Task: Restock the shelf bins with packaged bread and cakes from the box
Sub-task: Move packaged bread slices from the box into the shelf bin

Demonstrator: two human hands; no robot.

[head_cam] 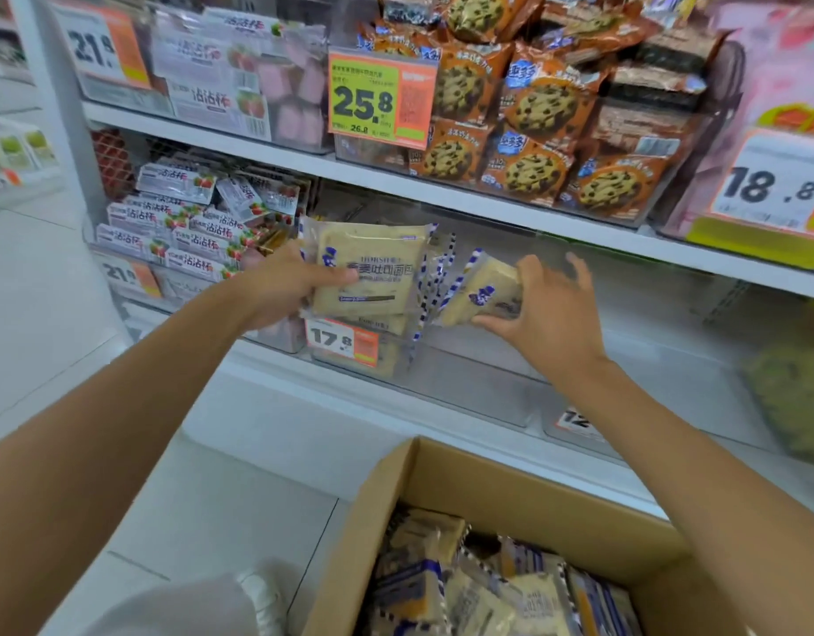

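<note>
My left hand (285,286) grips a pale toast bread pack (373,268) with blue lettering, held flat-on above the clear shelf bin (464,383) marked 17.8. My right hand (547,309) pinches a second, tilted bread pack (483,291) by its right end, just right of the first. One or two similar packs lie low in the bin behind the 17.8 tag (343,342). The open cardboard box (510,493) sits at bottom centre, holding several more bread packs (478,585).
Left of the bin is a bin of strawberry-printed white packs (180,222). The shelf above holds brown cookie packs (533,112) and a 25.8 tag (379,98). An 18.8 tag (776,185) hangs at right. A greenish pack (795,397) sits far right.
</note>
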